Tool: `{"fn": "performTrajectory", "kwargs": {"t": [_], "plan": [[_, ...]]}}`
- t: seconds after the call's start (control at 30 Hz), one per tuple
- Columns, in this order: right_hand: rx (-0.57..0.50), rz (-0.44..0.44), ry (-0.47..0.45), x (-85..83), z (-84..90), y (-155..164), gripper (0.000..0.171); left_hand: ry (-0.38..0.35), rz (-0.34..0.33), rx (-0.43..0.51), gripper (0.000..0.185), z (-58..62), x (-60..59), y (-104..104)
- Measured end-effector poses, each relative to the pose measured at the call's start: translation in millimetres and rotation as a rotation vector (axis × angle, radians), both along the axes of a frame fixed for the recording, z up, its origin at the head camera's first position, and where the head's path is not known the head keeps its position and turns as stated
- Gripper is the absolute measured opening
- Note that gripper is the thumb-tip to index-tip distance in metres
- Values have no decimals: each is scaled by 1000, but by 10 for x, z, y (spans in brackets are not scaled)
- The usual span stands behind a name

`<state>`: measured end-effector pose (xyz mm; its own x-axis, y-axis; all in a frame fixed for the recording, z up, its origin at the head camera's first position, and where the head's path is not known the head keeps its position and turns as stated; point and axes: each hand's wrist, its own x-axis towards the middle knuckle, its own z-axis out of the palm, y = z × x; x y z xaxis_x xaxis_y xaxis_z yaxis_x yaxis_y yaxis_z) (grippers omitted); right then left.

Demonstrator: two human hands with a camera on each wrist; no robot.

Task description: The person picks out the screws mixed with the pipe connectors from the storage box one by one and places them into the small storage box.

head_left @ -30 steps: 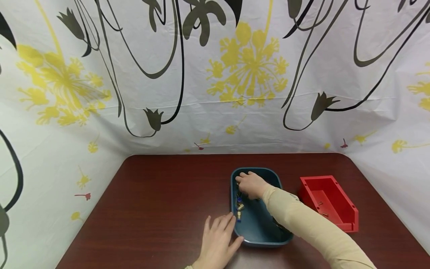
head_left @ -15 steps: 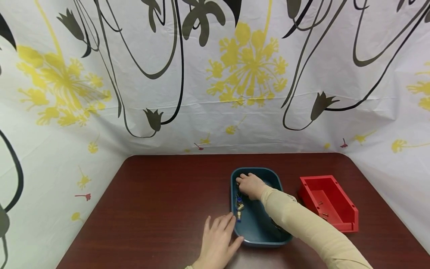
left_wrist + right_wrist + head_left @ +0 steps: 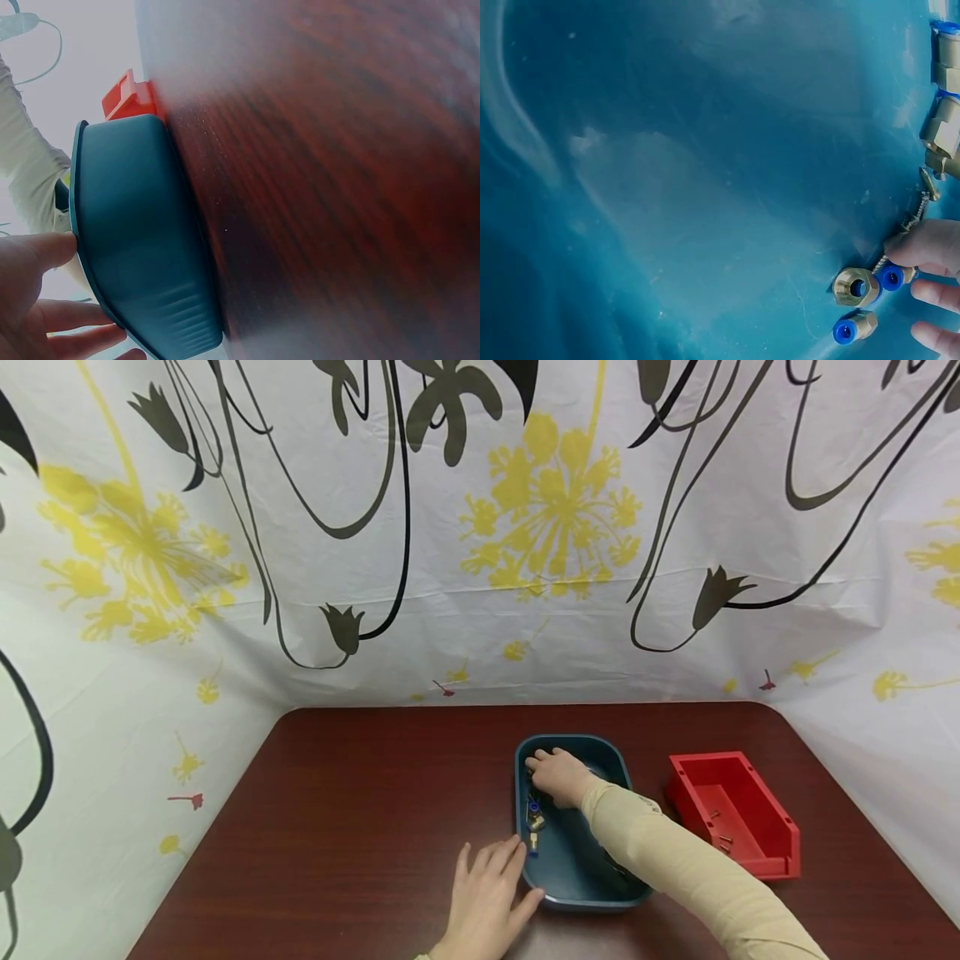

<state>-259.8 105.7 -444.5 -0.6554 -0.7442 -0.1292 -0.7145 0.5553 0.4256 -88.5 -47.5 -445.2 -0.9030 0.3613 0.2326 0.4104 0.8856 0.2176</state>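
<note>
Brass tube fittings with blue collars [image 3: 855,327] lie in the blue-green tray [image 3: 577,881], along its left side in the head view, partly beneath and just below the right hand [image 3: 561,777], and above and to the right of the left hand [image 3: 487,893]. The left hand has straight, spread fingers, touching the tray's rim at lower left. The right hand is inside the tray, its cream sleeve [image 3: 675,856] crossing the right rim; whether its fingers grip anything, I cannot tell.

At the lower right of the right wrist view, 3 fittings sit beside the thumb and fingers; more line the upper right edge, with small screws [image 3: 929,184] between, mostly hidden from the head camera. Ribs on the tray's outer wall show only in the left wrist view. Only the head view reveals small metal pieces [image 3: 725,841] inside the red bin [image 3: 776,852], right of the tray.
</note>
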Motion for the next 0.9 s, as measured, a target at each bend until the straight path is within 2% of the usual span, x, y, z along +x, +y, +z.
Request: {"fn": "performTrajectory", "kwargs": {"t": [0.4, 0.9], "plan": [[-41, 37, 84, 24, -20, -16, 17, 1, -6, 3, 53, 11, 5, 0], [-82, 25, 43, -14, 3, 3, 16, 37, -2, -4, 53, -7, 11, -4]]}}
